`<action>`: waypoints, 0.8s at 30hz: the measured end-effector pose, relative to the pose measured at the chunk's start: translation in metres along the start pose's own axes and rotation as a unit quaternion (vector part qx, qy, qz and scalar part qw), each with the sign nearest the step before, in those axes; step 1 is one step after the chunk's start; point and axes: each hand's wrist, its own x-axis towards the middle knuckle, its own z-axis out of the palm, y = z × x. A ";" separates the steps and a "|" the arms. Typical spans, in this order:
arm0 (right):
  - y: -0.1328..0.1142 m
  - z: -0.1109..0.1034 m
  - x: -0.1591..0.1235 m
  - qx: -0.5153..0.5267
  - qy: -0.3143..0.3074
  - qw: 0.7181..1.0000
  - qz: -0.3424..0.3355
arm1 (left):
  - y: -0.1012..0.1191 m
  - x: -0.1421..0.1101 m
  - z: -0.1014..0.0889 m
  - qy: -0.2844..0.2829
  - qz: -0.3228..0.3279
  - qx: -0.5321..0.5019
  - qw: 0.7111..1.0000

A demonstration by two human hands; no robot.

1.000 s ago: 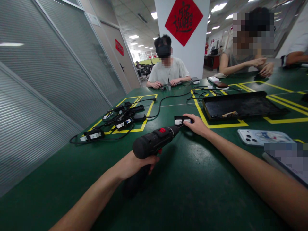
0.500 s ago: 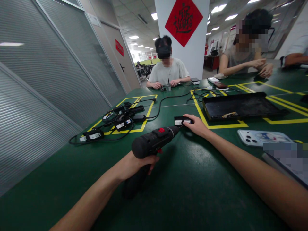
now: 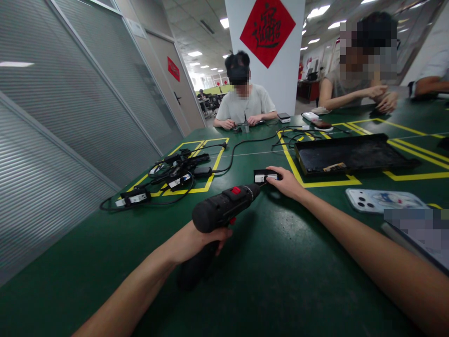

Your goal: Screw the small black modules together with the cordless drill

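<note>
My left hand (image 3: 206, 238) is closed round the grip of a black cordless drill (image 3: 224, 206) with red buttons. The drill points away from me and to the right, its bit reaching the near side of a small black box with a white label (image 3: 260, 178). Whether the bit touches the box or a screw in it I cannot tell. My right hand (image 3: 286, 182) grips that box from its right side, fingers on the top and thumb over the label, on the green table (image 3: 273, 281).
Left lie black power adapters with cables (image 3: 182, 171) inside yellow tape. Right stand a black tray (image 3: 351, 152) with small parts in it, a phone (image 3: 386, 200) and a blurred flat object (image 3: 421, 234). A person (image 3: 245, 105) sits opposite, and another person (image 3: 351, 89) sits far right.
</note>
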 end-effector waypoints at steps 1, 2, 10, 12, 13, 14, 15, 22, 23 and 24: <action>0.000 0.000 0.000 0.000 0.001 1.000 0.000 | -0.001 0.000 0.000 0.000 0.003 -0.005 1.000; 0.000 0.000 0.000 -0.001 0.001 1.000 0.000 | -0.002 0.001 -0.001 -0.001 0.003 -0.008 1.000; 0.000 0.001 0.000 0.000 0.000 1.000 -0.002 | -0.004 0.002 -0.001 -0.008 0.015 -0.009 1.000; -0.001 0.001 0.000 0.000 0.000 1.000 -0.002 | -0.004 0.001 0.000 -0.001 0.008 -0.009 1.000; -0.001 0.001 0.000 -0.001 0.000 1.000 -0.001 | -0.004 0.001 0.000 0.002 0.004 -0.010 1.000; -0.001 0.000 0.000 -0.002 0.001 1.000 0.000 | -0.004 0.001 0.000 0.003 -0.002 -0.013 1.000; -0.001 0.000 0.000 -0.003 0.000 1.000 0.000 | -0.004 0.000 0.000 0.004 -0.008 -0.016 1.000; 0.001 0.001 0.000 -0.005 -0.001 1.000 0.002 | -0.006 0.001 -0.002 0.008 -0.008 -0.025 1.000; 0.001 0.001 0.000 -0.004 -0.001 1.000 0.003 | -0.005 0.001 -0.002 0.007 -0.002 -0.021 1.000; 0.001 0.001 0.000 -0.003 -0.001 1.000 0.003 | -0.005 0.001 -0.001 0.005 0.003 -0.016 1.000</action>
